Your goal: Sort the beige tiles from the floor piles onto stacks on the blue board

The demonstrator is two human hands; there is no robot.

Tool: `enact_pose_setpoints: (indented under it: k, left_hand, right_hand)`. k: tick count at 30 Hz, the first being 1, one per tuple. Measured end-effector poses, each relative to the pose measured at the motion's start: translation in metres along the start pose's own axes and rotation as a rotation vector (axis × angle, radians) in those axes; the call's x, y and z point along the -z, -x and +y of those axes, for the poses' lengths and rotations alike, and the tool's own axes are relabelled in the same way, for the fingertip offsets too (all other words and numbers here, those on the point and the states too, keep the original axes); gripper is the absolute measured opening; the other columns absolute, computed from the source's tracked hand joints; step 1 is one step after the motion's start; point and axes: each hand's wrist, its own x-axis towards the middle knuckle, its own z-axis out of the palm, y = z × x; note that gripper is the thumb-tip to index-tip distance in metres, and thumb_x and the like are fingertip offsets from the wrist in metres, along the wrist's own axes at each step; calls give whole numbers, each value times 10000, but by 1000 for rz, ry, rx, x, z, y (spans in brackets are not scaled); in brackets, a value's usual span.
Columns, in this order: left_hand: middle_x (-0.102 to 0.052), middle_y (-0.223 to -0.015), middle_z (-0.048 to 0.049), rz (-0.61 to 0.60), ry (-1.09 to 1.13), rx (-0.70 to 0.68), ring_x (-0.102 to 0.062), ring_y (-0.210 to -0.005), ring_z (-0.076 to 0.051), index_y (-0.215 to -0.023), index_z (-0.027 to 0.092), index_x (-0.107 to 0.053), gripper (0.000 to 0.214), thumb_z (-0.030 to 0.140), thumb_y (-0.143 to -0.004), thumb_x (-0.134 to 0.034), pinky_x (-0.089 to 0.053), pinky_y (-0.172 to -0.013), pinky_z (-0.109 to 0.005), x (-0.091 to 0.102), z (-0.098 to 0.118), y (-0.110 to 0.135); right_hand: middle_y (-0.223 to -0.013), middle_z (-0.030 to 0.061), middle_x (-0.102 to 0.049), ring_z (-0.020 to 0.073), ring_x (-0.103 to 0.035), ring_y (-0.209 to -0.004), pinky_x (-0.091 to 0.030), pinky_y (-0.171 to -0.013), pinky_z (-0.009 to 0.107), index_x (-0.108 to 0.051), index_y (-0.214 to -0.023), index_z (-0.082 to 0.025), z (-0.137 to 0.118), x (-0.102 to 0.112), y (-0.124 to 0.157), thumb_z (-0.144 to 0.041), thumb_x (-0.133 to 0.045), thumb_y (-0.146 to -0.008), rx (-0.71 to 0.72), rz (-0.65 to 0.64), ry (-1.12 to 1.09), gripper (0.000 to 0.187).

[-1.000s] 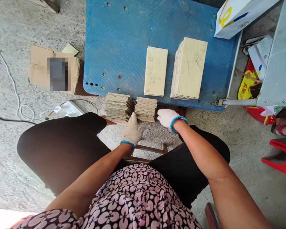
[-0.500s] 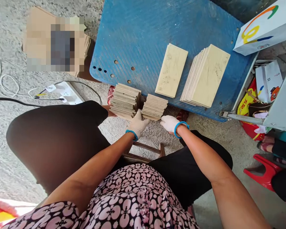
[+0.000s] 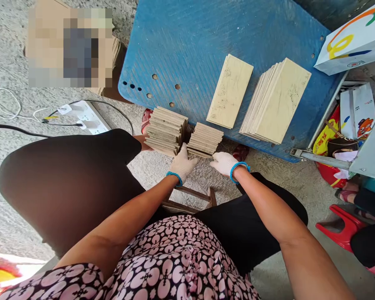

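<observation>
Two stacks of thin tan tiles stand on the floor below the blue board's near edge: a taller left stack (image 3: 167, 129) and a shorter right stack (image 3: 205, 139). My left hand (image 3: 183, 162), in a white glove, reaches into the gap between them, fingers against the left end of the shorter stack. My right hand (image 3: 225, 162), also gloved, has its fingertips on the lower right edge of that same stack. On the blue board (image 3: 187, 50) lie a single cream tile (image 3: 230, 91) and a slanted pile of cream tiles (image 3: 278, 100).
A white power strip (image 3: 87, 118) with cables lies on the concrete floor at left, behind it a cardboard box (image 3: 43, 46). A white printed box (image 3: 353, 39), bags and a red stool (image 3: 340, 227) crowd the right side. A wooden stool (image 3: 190, 198) shows between my legs.
The view has swung slightly left and down. Both hands have closed in on the two ends of the shorter tile stack; the stacks themselves have stayed put.
</observation>
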Motion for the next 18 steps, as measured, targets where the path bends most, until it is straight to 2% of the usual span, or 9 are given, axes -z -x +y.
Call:
enact_pose_setpoints:
  k: [4,9,13,18]
  left_hand:
    - [-633,-1212,-121,19,-22,66,-613,-1069,-305,-1499,207,-308,829,326,-738,-614,-486,-897,-419,-10,-14,9]
    - [-609,-1266,-103,-1,-80,8,-588,-1132,-298,-1348,235,-545,548,253,-801,-519,-467,-946,-418,-13,-29,11]
    - [-609,-1279,-87,-21,-125,-10,-584,-1142,-299,-1338,258,-555,512,261,-829,-495,-453,-963,-425,-9,-33,3]
    - [-655,-1198,-69,-82,-62,-36,-610,-1091,-251,-1277,244,-602,477,253,-809,-512,-456,-947,-354,-10,-41,-3]
  right_hand:
    - [-1099,140,-657,274,-630,-1004,-449,-750,324,-607,-1080,-168,-3,-12,1,-389,-438,-912,28,2,79,325]
    - [-1174,128,-626,267,-630,-1019,-463,-781,347,-557,-1199,-210,-6,-22,1,-340,-396,-941,93,4,154,331]
    - [-1152,136,-635,271,-639,-999,-464,-776,359,-571,-1178,-212,-7,-19,-1,-340,-349,-964,97,23,181,334]
    - [-1098,124,-662,258,-647,-963,-451,-760,337,-612,-1097,-206,-8,-5,4,-358,-345,-963,123,24,213,335]
